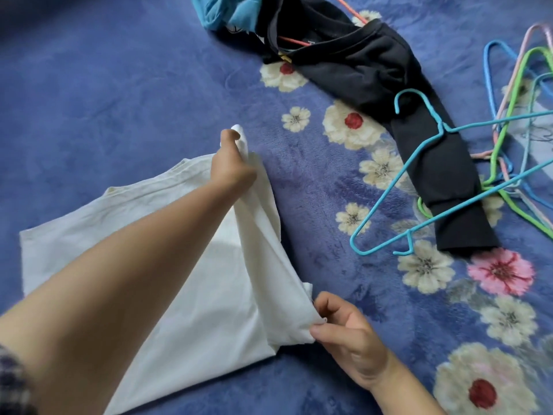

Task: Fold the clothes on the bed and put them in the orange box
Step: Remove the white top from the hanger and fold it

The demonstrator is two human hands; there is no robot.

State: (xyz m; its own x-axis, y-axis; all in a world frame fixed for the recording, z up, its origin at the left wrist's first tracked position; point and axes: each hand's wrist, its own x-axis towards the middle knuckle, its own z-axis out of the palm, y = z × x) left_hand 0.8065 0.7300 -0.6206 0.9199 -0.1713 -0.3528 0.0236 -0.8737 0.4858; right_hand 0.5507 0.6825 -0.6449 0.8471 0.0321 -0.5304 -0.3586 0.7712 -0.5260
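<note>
Pinching the far corner of the white shirt (209,295) with our left hand (230,163) and its near edge between thumb and fingers of our right hand (344,333), we held one side lifted while the rest lay flat on the blue flowered bed cover (149,85). We judged the cloth light, soft and limp, so it needed a hold at two corners to fold straight. The orange box was not in view, our left fingers were partly hidden by the fabric, and the black garment (374,70), the light blue garment (221,10) and the hangers (508,130) lay well apart, partly cut off.
</note>
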